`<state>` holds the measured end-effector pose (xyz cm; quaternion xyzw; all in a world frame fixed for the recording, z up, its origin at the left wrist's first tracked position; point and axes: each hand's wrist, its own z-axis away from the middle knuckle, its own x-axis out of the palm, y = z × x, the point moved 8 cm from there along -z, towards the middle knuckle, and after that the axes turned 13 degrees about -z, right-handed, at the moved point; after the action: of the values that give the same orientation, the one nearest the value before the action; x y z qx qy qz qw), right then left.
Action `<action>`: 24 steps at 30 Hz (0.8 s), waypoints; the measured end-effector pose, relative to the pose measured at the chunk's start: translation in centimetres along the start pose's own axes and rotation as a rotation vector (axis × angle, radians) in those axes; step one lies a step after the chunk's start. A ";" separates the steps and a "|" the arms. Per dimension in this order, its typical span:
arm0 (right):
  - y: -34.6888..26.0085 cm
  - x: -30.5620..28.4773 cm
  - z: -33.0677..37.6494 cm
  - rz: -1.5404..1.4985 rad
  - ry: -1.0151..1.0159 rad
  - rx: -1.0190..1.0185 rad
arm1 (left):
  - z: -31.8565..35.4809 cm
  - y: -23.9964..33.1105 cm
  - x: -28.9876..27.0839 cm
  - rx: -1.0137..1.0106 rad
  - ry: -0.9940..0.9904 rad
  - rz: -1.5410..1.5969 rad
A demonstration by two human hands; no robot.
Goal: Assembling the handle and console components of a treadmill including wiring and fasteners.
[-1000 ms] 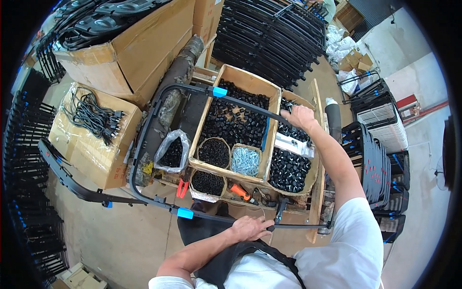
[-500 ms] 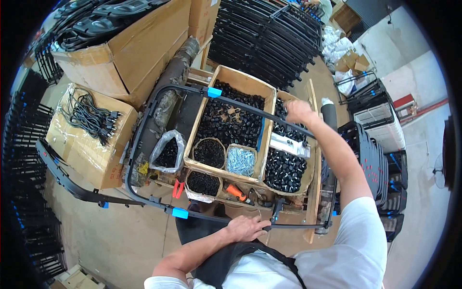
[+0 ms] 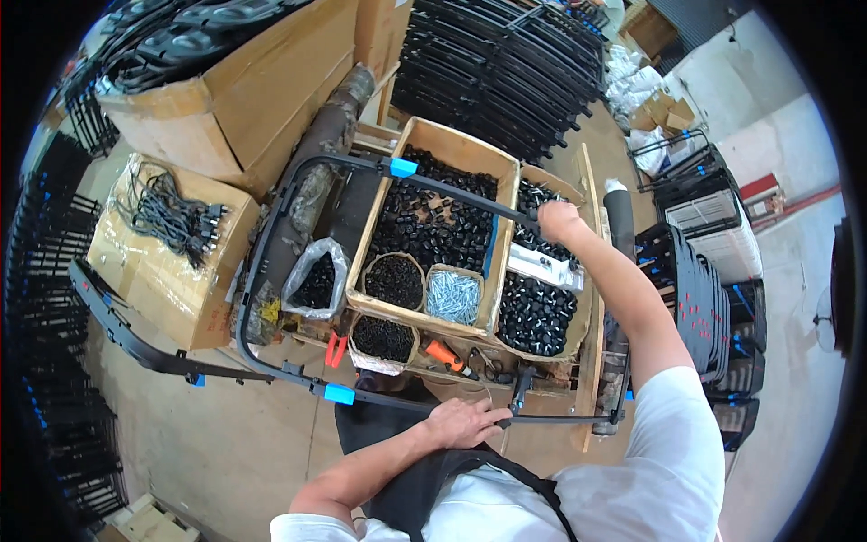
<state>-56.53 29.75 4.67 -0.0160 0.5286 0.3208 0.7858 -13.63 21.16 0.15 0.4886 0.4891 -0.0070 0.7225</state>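
Note:
A large black tubular frame with blue clips lies across the parts boxes in front of me. My left hand is closed round its near bar. My right hand is curled into a fist beside the far bar, above the right-hand carton. Its fingertips are hidden, so what it may hold does not show. That carton has black screw knobs with metal studs in its near part, and a white strip lies across it. Left of it, the larger wooden-coloured box holds many small black plastic parts.
Silver screws, dark screws, an orange-handled tool and red handles sit near me. A clear bag and a carton with cables are left. Stacked black frames stand behind; another curved frame piece sticks out left.
My right hand has drawn back from the knobs in the carton, a little nearer to me, and come to the far bar. My left hand stays on the near bar.

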 end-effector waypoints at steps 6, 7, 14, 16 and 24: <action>0.1 -0.5 -0.2 -0.156 0.115 0.069 | -0.2 -0.3 0.8 0.018 0.036 -0.021; -0.1 0.5 -0.4 0.019 -0.046 0.013 | -0.3 -0.6 0.7 0.007 0.020 -0.022; -1.5 -1.9 -2.0 -0.018 0.065 0.040 | 0.5 -0.8 1.0 -0.123 0.016 0.162; -4.0 -5.6 -2.5 -0.248 0.147 0.037 | 0.7 -1.3 1.1 -0.160 0.093 0.189; 0.1 2.9 -3.0 -0.257 0.147 0.011 | -1.9 1.6 2.1 -0.026 -0.010 -0.140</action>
<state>-58.32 30.14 0.90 -0.1029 0.5799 0.2125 0.7797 -13.07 24.37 -0.34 0.4436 0.5187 -0.0537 0.7289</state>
